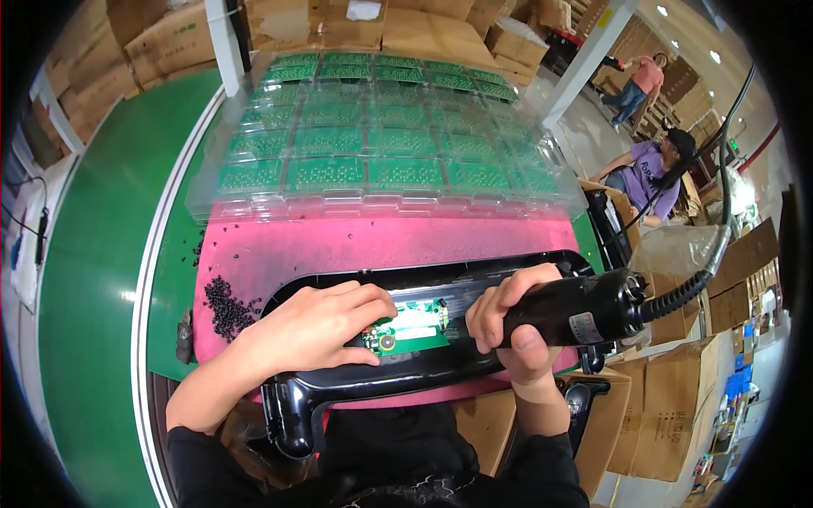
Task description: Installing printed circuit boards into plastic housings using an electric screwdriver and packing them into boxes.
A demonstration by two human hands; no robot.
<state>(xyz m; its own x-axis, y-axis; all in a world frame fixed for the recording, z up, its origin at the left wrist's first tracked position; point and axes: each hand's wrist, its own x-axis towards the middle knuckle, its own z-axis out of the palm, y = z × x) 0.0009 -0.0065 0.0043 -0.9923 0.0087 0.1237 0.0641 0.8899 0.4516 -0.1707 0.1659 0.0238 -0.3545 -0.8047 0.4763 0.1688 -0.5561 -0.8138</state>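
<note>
A long black plastic housing (415, 370) lies open on a pink mat (339, 241), with a green circuit board (423, 341) inside it. My left hand (318, 328) reaches over the housing from the left. Its curled fingers and thumb grip the board's left end. In my right hand (512, 322) is a thick black electric screwdriver (584, 309), tilted nearly flat, with its ribbed cable running off to the right. The fingers and the tool hide the screwdriver's tip. Bright light falls on the middle of the board.
Clear plastic trays (330, 199) of green circuit boards cover the far side of the bench. Small black screws (224, 309) lie heaped on the mat's left. Cardboard boxes (673, 406) stand at the right. Beyond them sits a person in a purple shirt (648, 173); another person (639, 89) stands farther back.
</note>
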